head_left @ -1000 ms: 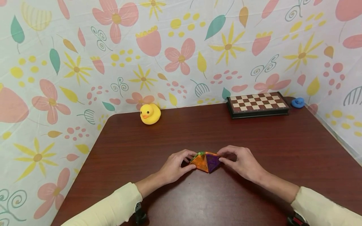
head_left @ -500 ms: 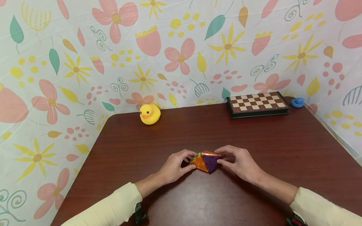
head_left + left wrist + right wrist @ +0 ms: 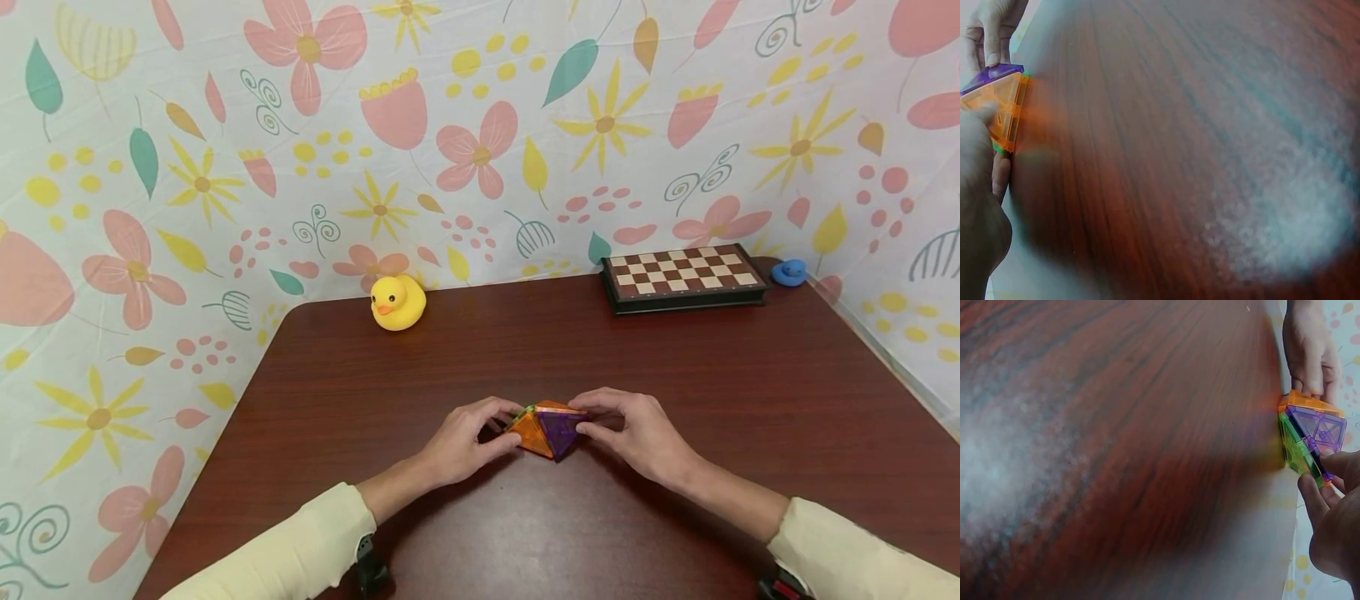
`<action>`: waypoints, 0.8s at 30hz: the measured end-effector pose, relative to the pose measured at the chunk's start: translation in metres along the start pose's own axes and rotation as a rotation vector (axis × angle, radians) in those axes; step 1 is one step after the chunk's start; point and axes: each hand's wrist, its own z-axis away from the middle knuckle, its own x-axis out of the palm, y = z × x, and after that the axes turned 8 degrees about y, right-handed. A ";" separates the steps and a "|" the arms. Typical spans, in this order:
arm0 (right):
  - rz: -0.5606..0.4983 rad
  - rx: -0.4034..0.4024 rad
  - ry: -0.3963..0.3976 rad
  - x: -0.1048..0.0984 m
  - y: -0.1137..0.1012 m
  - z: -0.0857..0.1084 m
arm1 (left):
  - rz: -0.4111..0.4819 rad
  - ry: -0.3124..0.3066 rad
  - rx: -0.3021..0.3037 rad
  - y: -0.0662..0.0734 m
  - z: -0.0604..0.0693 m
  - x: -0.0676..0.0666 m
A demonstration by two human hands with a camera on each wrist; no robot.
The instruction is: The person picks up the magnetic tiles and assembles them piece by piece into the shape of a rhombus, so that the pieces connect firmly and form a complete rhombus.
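Note:
Translucent triangular magnetic tiles stand joined in a small faceted shape at the middle of the table. An orange tile (image 3: 531, 434) faces front left and a purple tile (image 3: 561, 432) front right. Another orange tile lies along the top, and a green tile (image 3: 1297, 454) shows below in the right wrist view. My left hand (image 3: 472, 440) grips the shape's left side, thumb on the orange tile. From the right, my right hand (image 3: 637, 429) pinches the purple tile, its thumb in front and fingers behind. The far fingertips are partly hidden.
A brown table (image 3: 480, 350) lies under the hands. Along its back edge sit a yellow rubber duck (image 3: 399, 303), a chessboard case (image 3: 684, 279) and a small blue duck (image 3: 789, 272). A flower-patterned cloth (image 3: 480, 125) hangs behind.
My right hand has shifted slightly left, tilting the purple tile and top orange tile in towards the left half. The left hand has barely moved, still gripping its side.

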 end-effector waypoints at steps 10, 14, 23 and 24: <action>-0.008 0.014 0.008 0.001 0.001 0.000 | 0.106 0.016 -0.047 -0.003 -0.004 0.000; -0.008 0.015 0.013 0.001 0.002 0.000 | 0.112 0.018 -0.066 -0.002 -0.005 0.000; -0.030 0.009 0.023 0.001 0.002 -0.001 | 0.123 0.019 -0.077 0.000 -0.007 -0.001; -0.031 0.010 0.025 0.001 0.002 -0.001 | 0.124 0.021 -0.077 0.000 -0.007 -0.001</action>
